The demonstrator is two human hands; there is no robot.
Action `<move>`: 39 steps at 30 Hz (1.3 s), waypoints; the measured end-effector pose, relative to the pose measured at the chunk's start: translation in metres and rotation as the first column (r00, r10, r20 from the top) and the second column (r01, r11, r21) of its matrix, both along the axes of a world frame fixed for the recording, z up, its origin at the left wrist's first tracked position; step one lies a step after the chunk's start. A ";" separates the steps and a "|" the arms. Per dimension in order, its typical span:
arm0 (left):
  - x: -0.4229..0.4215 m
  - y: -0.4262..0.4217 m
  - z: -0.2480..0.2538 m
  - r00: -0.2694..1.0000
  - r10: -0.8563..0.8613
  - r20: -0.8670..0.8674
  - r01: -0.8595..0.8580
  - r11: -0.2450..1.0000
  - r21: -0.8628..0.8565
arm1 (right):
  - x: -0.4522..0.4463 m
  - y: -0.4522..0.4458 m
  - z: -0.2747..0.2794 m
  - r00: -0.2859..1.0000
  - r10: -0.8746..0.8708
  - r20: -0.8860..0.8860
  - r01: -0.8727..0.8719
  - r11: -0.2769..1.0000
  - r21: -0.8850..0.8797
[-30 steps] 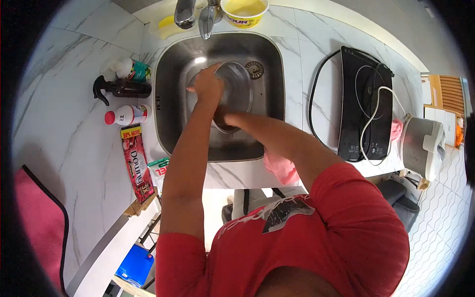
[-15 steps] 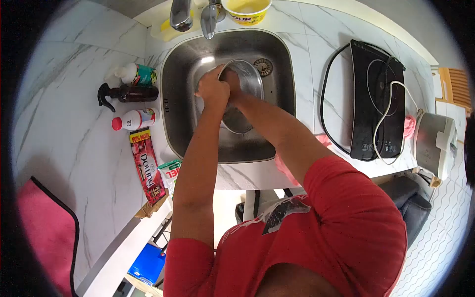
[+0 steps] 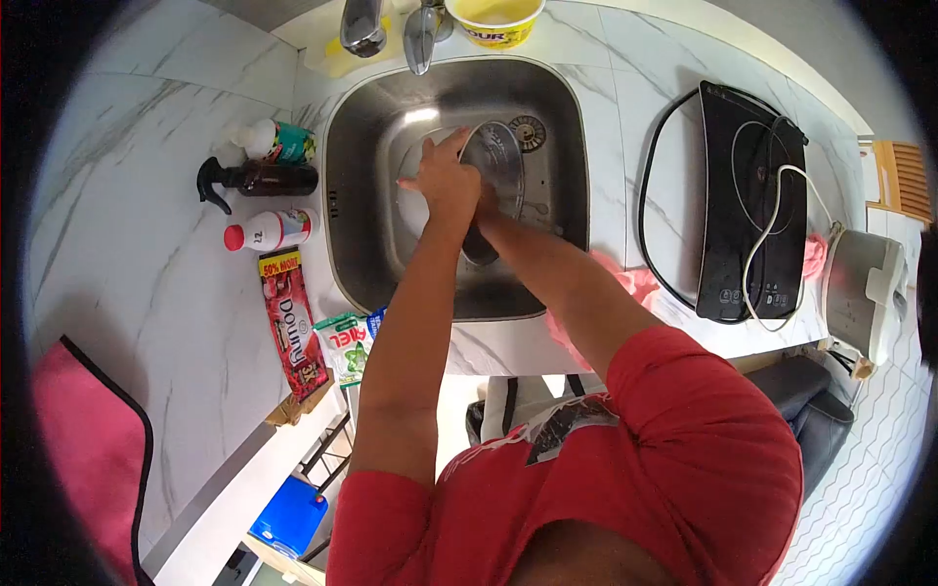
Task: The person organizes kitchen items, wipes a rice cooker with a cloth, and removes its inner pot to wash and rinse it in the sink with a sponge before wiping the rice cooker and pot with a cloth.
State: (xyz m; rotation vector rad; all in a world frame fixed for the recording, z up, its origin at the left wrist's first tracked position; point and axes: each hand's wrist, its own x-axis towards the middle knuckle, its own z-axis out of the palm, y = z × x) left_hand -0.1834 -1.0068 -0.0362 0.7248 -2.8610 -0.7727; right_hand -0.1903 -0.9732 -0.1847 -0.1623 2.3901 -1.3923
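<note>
In the steel sink point(image 3: 371, 264) a round, see-through lid or dish point(image 3: 501, 161) is tilted on its edge. My left hand point(image 3: 445, 178) grips its left rim, with some fingers stretched out over a pale round surface behind it. Close by, my right hand point(image 3: 486, 207) is at the inner face of the dish; its fingers are mostly hidden by the left hand and the dish. The drain point(image 3: 528, 134) lies just beyond the dish. Above the sink's far edge hangs the faucet point(image 3: 363, 29).
Left of the sink are a dark spray bottle point(image 3: 264, 179), a white bottle with a red cap point(image 3: 269, 230), a green-labelled bottle point(image 3: 278, 142) and a red Downy packet point(image 3: 293, 322). A yellow tub point(image 3: 495, 24) stands behind. To the right lie a black cooktop point(image 3: 747, 205) and pink cloth point(image 3: 630, 278).
The dish has tilted up further and shifted slightly right in view. My right hand has moved from the dish's lower edge up its face and slightly back down, beside my left hand.
</note>
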 end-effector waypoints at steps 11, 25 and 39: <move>0.007 -0.034 0.004 0.996 0.076 -0.045 -0.065 0.973 0.220 | -0.049 -0.028 -0.019 0.980 -0.175 0.091 0.179 0.983 -0.039; 0.019 -0.060 -0.002 0.976 0.178 -0.121 -0.123 0.922 0.366 | -0.044 -0.062 -0.033 0.895 0.307 -0.325 -0.213 0.932 0.294; 0.023 -0.060 -0.003 0.979 0.156 -0.135 -0.095 0.922 0.376 | -0.032 -0.043 0.036 0.792 0.247 -0.559 -0.229 0.968 0.103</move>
